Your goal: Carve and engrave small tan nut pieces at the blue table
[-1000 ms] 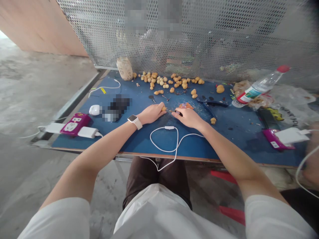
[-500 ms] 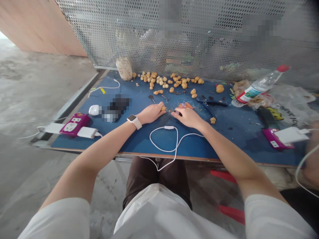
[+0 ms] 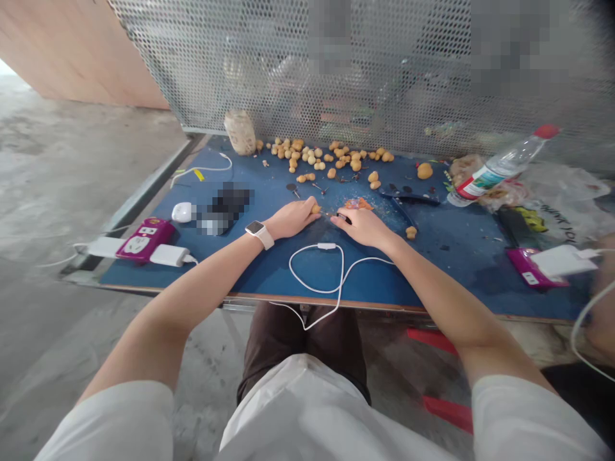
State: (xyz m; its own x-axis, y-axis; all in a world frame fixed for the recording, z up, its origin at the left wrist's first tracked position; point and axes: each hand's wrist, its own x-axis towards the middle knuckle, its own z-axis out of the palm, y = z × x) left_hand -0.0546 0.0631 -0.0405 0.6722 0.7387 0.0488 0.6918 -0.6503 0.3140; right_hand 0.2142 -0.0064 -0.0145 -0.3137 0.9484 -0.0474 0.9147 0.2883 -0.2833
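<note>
Near the middle of the blue table, my left hand (image 3: 296,218), with a watch (image 3: 259,233) at its wrist, is closed around a small tan gourd (image 3: 315,209). Facing it, my right hand (image 3: 361,225) grips a thin tool with a dark handle (image 3: 344,218); its narrow tip points at the gourd. Whether tip and gourd touch is too small to tell. Just beyond the right hand lies an orange crumpled piece (image 3: 358,203) amid pale crumbs. Another small gourd (image 3: 410,232) rests to the right of that hand.
Several small gourds (image 3: 311,155) lie along the perforated metal screen (image 3: 269,77), beside a cloudy jar (image 3: 240,132). A tilted bottle (image 3: 504,168) and plastic bags stand right. Purple power strips (image 3: 147,240) sit at both sides. A white cable (image 3: 314,291) loops over the front edge.
</note>
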